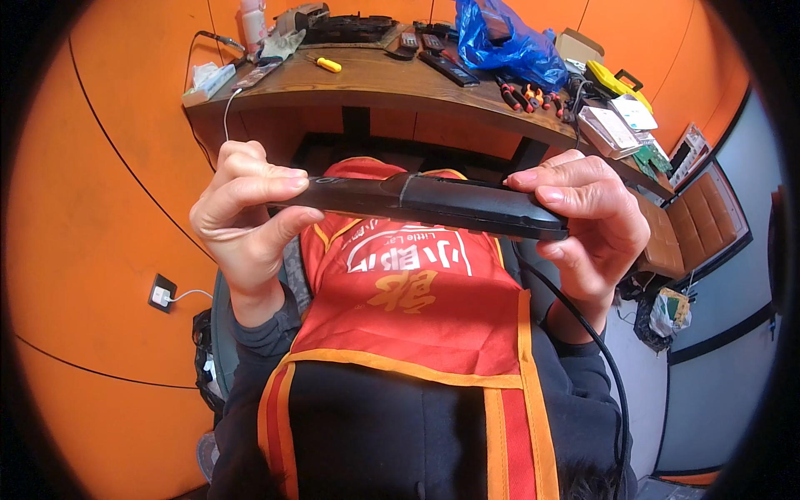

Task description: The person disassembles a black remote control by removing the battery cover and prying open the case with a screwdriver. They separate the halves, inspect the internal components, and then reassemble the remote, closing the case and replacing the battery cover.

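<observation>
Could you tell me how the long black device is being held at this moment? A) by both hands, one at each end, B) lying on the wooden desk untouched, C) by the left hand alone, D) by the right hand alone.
A: the left hand grips one end of the long black device and the right hand grips the other, in front of the red apron.

Blue bag (507,43), pliers (523,96), yellow screwdriver (328,64)
</observation>
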### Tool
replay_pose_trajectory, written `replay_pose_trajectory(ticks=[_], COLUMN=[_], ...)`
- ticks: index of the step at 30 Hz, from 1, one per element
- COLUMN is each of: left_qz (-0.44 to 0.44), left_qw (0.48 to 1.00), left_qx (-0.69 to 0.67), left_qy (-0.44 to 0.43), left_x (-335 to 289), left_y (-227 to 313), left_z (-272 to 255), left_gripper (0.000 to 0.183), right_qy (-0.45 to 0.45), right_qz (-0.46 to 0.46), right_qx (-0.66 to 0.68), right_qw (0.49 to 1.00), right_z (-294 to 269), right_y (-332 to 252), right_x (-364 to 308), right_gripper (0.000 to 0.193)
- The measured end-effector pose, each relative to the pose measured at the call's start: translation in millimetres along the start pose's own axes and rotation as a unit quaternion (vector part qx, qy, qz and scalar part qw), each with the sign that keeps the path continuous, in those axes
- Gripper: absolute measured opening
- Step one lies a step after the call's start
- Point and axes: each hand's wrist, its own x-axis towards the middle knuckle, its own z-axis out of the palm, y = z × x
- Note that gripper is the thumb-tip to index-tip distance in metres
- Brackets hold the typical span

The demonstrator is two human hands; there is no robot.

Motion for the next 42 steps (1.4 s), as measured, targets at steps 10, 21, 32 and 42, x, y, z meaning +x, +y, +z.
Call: replay_pose_trajectory(ticks=[10, 21, 32, 42], left_qz=[-0.112, -0.145, 0.017, -0.038], left_qw=[0.938, 0.967, 0.979, 0.970], left_qx=[-0.304, -0.209, -0.184, -0.237], left_qy=[0.124, -0.016, -0.091, -0.039], left_x=[-31.2, -23.3, -14.1, -23.2], left_y=[-33.2, -14.6, 2.2, 7.6], left_z=[66.2, 73.6, 61.4, 69.4], left_gripper=[0.025, 0.044, 0.032, 0.025], right_qy=[0.092, -0.029, -0.079, -0.056], right_qz=[-0.025, -0.029, -0.045, -0.120], right_qx=[0.190, -0.064, -0.156, -0.194], right_qw=[0.977, 0.997, 0.984, 0.972], right_z=[21.8, 34.0, 50.1, 64.4], right_y=[27.3, 17.4, 16.3, 19.9], right_x=[-7.5, -4.5, -3.3, -4.8], right_gripper=[0.040, 0.039, 0.030, 0.031])
